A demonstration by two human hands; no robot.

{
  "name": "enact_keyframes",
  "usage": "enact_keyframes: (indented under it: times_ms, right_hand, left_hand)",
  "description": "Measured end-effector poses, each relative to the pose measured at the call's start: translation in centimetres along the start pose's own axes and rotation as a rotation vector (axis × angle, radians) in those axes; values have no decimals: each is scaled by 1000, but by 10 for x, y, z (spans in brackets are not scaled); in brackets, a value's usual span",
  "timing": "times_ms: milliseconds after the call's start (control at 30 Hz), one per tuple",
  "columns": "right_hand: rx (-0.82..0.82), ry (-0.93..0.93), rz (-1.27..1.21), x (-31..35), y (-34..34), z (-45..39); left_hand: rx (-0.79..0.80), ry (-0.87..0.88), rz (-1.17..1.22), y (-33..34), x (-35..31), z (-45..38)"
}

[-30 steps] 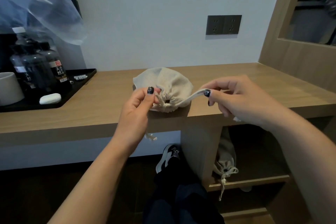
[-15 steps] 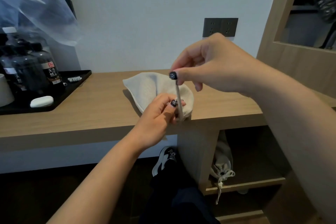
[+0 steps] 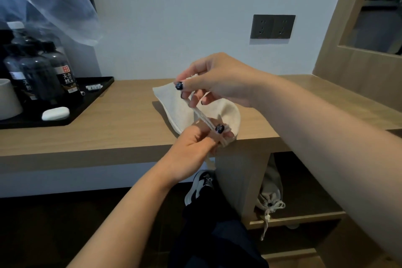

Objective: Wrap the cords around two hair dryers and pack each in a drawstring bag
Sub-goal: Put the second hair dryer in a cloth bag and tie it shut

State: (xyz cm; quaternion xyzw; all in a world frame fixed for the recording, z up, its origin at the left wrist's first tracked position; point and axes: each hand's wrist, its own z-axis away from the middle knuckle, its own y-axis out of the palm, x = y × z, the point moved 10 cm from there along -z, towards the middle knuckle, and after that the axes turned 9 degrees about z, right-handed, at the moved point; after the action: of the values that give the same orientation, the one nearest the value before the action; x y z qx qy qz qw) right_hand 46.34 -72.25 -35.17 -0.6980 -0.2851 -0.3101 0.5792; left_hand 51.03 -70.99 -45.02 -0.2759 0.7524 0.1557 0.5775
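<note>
The right hand has its fingers clamped on the drawstring, thumb against forefinger, and holds it up and away from the bag's mouth. The cord runs taut down from there to the left hand, whose fingers are pinched together on the gathered neck of the cream drawstring bag. The likely reason for this split is that one hand anchors the puckered opening while the other draws the cord through, so the mouth cinches instead of the whole bag sliding.

Behind the left fingers the bag lies on the worktop, its neck at the front edge, close enough for both hands. It bulges, so a dryer is probably inside, though none can be seen. Below the right forearm, on a lower shelf, a second bag lies already tied, which suggests this is the last one.

Far left of the hands, a black tray carries dark bottles; the nearest label shows large Chinese characters reading 天然, with smaller print too fine to read. A white oval object lies beside them. A double wall socket sits above the right hand.
</note>
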Motion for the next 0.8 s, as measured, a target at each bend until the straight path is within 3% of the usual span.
enact_keyframes:
  times_ms: [200,367,500,633,800]
  right_hand:
    - [-96,49,-332,-36,-23,13]
    - [-304,96,-187,-74,-45,33]
    - [-283,69,-76,-91,-33,42]
    - [-287,-8,18,-91,-26,49]
    - [-329,-57,4,-89,-19,59]
  left_hand:
    - [-84,-17,231,-11,15,0]
    - [-196,24,444,-20,14,-4]
    - [-243,18,472,-24,18,-3]
    - [-341,14,317,-39,24,-1]
    - [-413,17,319,-52,24,5]
